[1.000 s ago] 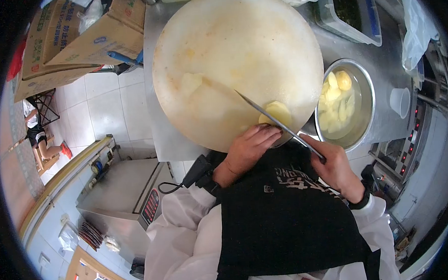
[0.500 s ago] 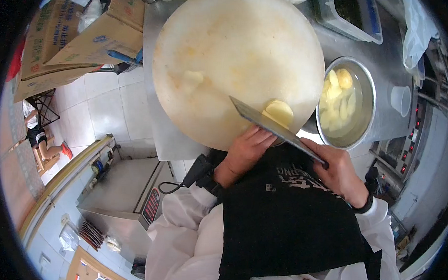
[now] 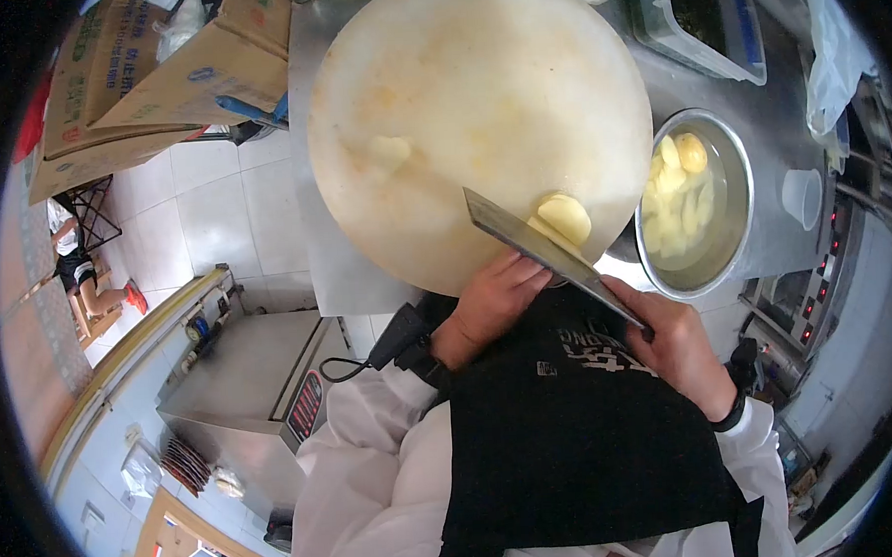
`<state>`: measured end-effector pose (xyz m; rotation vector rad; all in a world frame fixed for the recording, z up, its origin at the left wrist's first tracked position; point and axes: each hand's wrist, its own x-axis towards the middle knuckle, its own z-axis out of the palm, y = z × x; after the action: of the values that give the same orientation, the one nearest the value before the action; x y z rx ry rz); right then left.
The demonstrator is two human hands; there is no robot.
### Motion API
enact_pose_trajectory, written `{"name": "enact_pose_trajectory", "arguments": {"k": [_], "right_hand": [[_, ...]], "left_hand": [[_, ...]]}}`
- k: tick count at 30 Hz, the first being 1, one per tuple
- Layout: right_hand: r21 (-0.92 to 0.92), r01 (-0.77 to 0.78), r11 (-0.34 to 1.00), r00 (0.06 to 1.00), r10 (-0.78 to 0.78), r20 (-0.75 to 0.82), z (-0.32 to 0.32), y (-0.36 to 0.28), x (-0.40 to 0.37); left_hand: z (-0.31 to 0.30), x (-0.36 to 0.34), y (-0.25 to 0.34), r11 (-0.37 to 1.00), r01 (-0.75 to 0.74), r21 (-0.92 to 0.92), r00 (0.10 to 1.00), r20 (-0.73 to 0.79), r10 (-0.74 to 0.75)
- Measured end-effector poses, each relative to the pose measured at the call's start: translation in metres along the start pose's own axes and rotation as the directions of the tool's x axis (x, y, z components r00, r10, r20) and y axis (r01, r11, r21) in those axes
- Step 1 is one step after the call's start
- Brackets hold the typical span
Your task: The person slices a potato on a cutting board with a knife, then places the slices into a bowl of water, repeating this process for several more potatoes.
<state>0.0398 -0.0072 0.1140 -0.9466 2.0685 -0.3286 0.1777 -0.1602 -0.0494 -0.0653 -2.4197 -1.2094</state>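
Observation:
My right hand (image 3: 678, 343) is closed round the handle end of a cleaver (image 3: 539, 250), whose broad blade slants across the near edge of a round, pale cutting board (image 3: 458, 99). Against the blade's near side, my left hand (image 3: 502, 296) has its fingers curled. Whatever those fingers hold is hidden by blade and hand. Just beyond the blade lie overlapping pale yellow potato slices (image 3: 565, 217). One more thin slice (image 3: 392, 151) lies apart on the board's left side.
To the right, a metal bowl (image 3: 745, 221) holds peeled potatoes in water, with a small white cup (image 3: 803, 198) beside it. Plastic tubs (image 3: 705, 58) stand at the back right. Cardboard boxes (image 3: 199, 85) are at upper left. A seated person (image 3: 82, 260) is farther left.
The view has shifted slightly, moving the board and bowl a little to the right in the picture. Both hands and the cleaver keep nearly the same pose; the slices beyond the blade sit slightly differently.

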Motion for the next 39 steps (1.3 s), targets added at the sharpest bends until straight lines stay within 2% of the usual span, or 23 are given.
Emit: {"name": "enact_pose_trajectory", "arguments": {"k": [4,6,7,10,13,15,16,18,22,24,25,27,28,30,35,37,39], "right_hand": [[0.037,0.014,0.999,0.997,-0.011,-0.077,0.020,0.008,0.021],[0.028,0.132,0.991,0.978,-0.126,-0.166,0.028,0.019,0.027],[0.031,0.134,0.991,0.978,-0.127,-0.168,0.027,0.019,0.025],[0.077,0.058,0.995,0.994,-0.050,-0.094,0.015,0.013,0.016],[0.075,0.127,0.989,0.987,-0.119,-0.109,0.009,0.004,0.005],[-0.007,-0.006,1.000,1.000,0.005,-0.030,0.010,-0.002,0.008],[-0.006,-0.006,1.000,0.999,0.006,-0.032,0.016,0.001,0.012],[0.060,0.107,0.992,0.979,-0.095,-0.179,0.030,0.013,0.024],[0.093,0.082,0.992,0.990,-0.070,-0.123,0.023,0.019,0.020],[0.061,0.199,0.978,0.965,-0.185,-0.186,0.018,0.014,0.010],[0.063,0.195,0.979,0.966,-0.181,-0.183,0.014,0.008,0.007],[0.021,-0.065,0.998,0.997,0.064,0.031,0.008,-0.006,0.004],[0.022,-0.065,0.998,0.997,0.064,0.030,0.013,-0.002,0.009],[0.059,0.056,0.997,0.987,-0.046,-0.151,0.030,0.010,0.020],[0.092,0.118,0.989,0.981,-0.102,-0.163,0.028,0.019,0.018],[0.106,0.154,0.982,0.975,-0.133,-0.181,0.021,0.014,0.011],[0.059,0.079,0.995,0.995,-0.074,-0.072,0.011,0.001,0.003]], "left_hand": [[0.000,0.001,-0.001,1.000,0.004,0.030,1.000,0.007,-0.004],[-0.003,0.007,0.001,0.999,0.003,0.040,1.000,-0.013,-0.003],[-0.004,0.008,0.003,0.999,0.013,0.042,1.000,0.013,-0.013],[-0.003,0.006,0.001,0.999,0.006,0.035,1.000,0.006,-0.006],[0.001,-0.004,-0.001,1.000,-0.005,0.024,1.000,-0.012,0.005],[0.002,-0.003,-0.002,1.000,-0.010,0.025,1.000,-0.003,0.011],[0.001,-0.001,-0.001,1.000,0.002,0.030,1.000,-0.006,-0.001],[-0.002,0.006,0.002,0.999,0.014,0.038,1.000,-0.011,-0.013],[-0.007,0.008,0.002,1.000,0.017,0.008,1.000,0.013,-0.017],[-0.004,0.002,0.002,1.000,0.016,0.000,1.000,0.020,-0.016],[-0.002,-0.002,0.001,1.000,0.012,0.011,1.000,0.005,-0.012],[0.000,-0.005,-0.001,1.000,0.007,0.023,1.000,-0.010,-0.007],[0.001,-0.006,-0.002,0.999,0.006,0.033,1.000,-0.010,-0.005],[0.001,-0.005,-0.001,0.999,0.003,0.042,1.000,-0.008,-0.003],[-0.007,0.006,0.003,1.000,0.027,0.004,0.998,0.051,-0.027],[-0.003,0.000,-0.001,1.000,0.014,0.006,1.000,0.021,-0.014],[0.000,-0.007,-0.002,1.000,0.006,0.007,1.000,-0.009,-0.006]]}}
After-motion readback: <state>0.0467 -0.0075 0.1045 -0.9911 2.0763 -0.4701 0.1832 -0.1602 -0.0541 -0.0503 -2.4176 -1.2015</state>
